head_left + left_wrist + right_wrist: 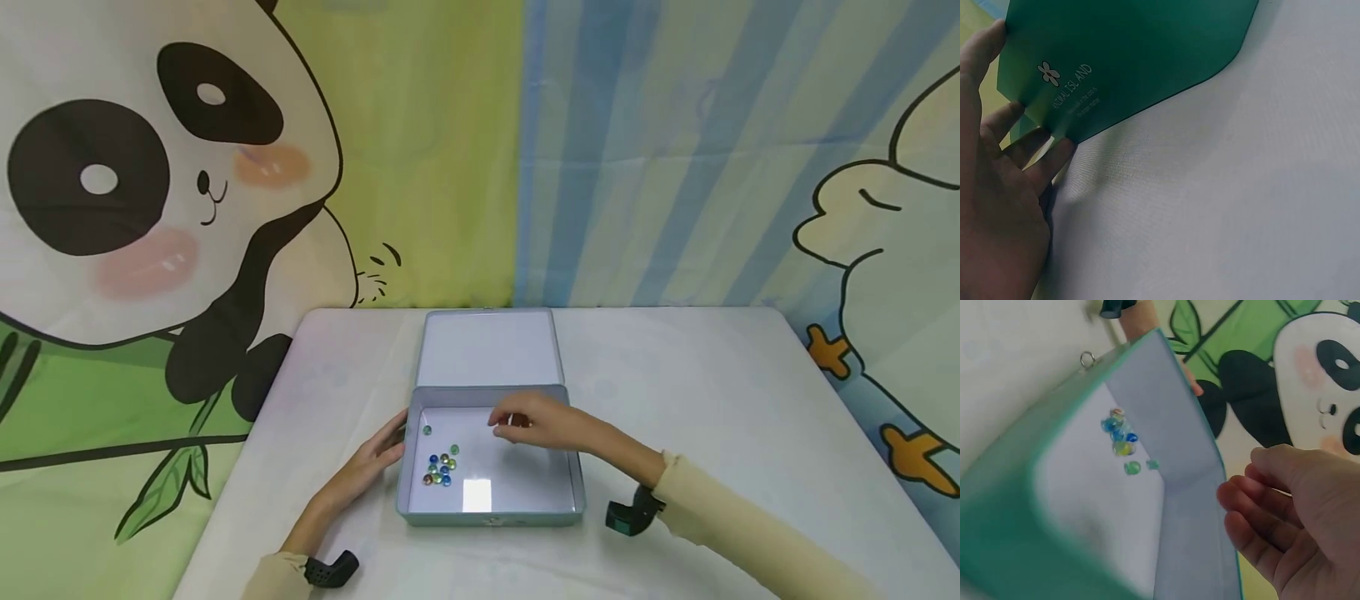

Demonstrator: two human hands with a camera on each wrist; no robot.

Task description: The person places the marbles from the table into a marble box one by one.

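A shallow green box (491, 518) lies on the table with its hinged lid (489, 346) folded back. Inside, at the left, sits a loose cluster of several glass marbles (439, 468); two greenish ones lie a little apart. My left hand (366, 462) rests against the box's left wall, fingers spread; in the left wrist view its fingertips touch the green side (1129, 62) printed with a flower and lettering. Over the right part of the tray hovers my right hand (536, 419), its fingers (1257, 544) loosely bent and nothing between them. Marbles (1124, 440) also show in the right wrist view.
A white cloth covers the table (675, 375) on both sides of the box. Behind it hangs a printed curtain (420, 150) with a panda and stripes. A small metal ring (1087, 359) sticks out from the box's front.
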